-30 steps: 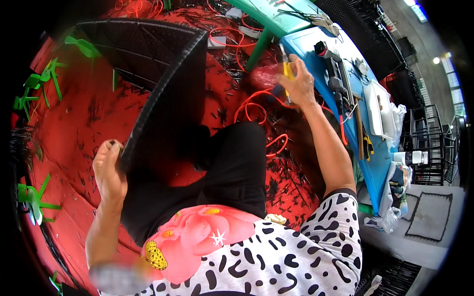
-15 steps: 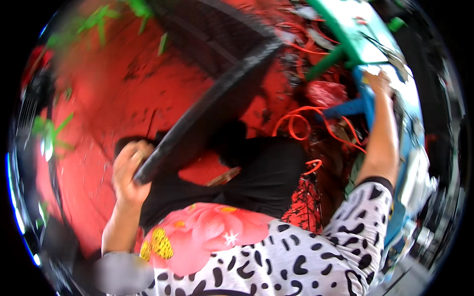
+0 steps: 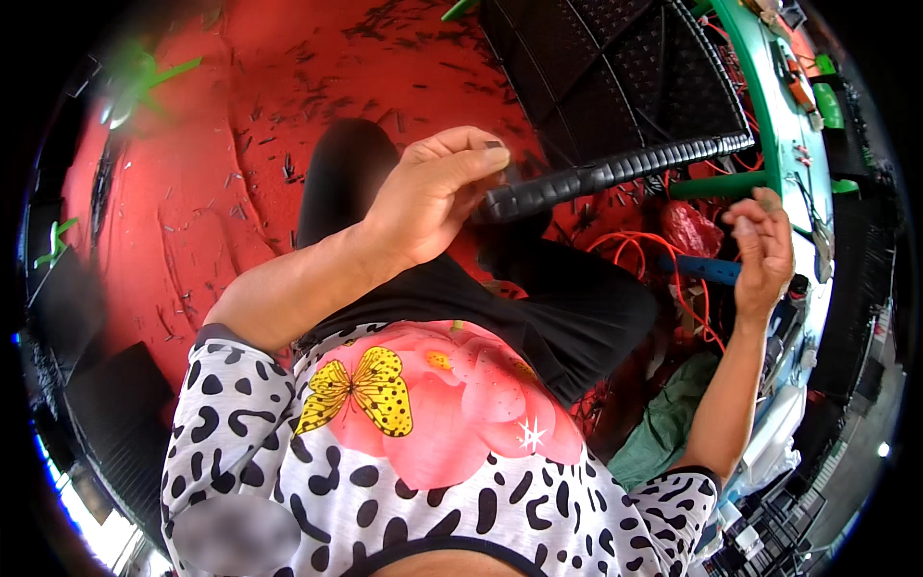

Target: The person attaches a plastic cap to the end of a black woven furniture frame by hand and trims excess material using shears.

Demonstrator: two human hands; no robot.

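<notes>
My left hand (image 3: 428, 197) is closed at the near corner of a black woven panel (image 3: 615, 183), whose edge is wrapped with ridged black strip. A small dark patch shows at the thumb tip; I cannot tell whether it is a separate piece. The panel tilts over my crossed legs and reaches toward the green stool at the right. My right hand (image 3: 764, 255) is raised beside the blue and white bench top (image 3: 817, 288). Its fingers are loosely curled and apart, with nothing visible in them.
Black offcuts (image 3: 385, 38) litter the red floor (image 3: 279, 96). The green stool (image 3: 769, 96) carries tools. Orange cord (image 3: 625, 240), a red plastic bag (image 3: 690, 229) and a green bag (image 3: 663, 413) lie between my knee and the bench. Dark woven pieces (image 3: 115, 404) stand at left.
My left hand has moved right and up with the panel's corner, and the panel has swung rightward. My right hand has drawn off the bench top toward me.
</notes>
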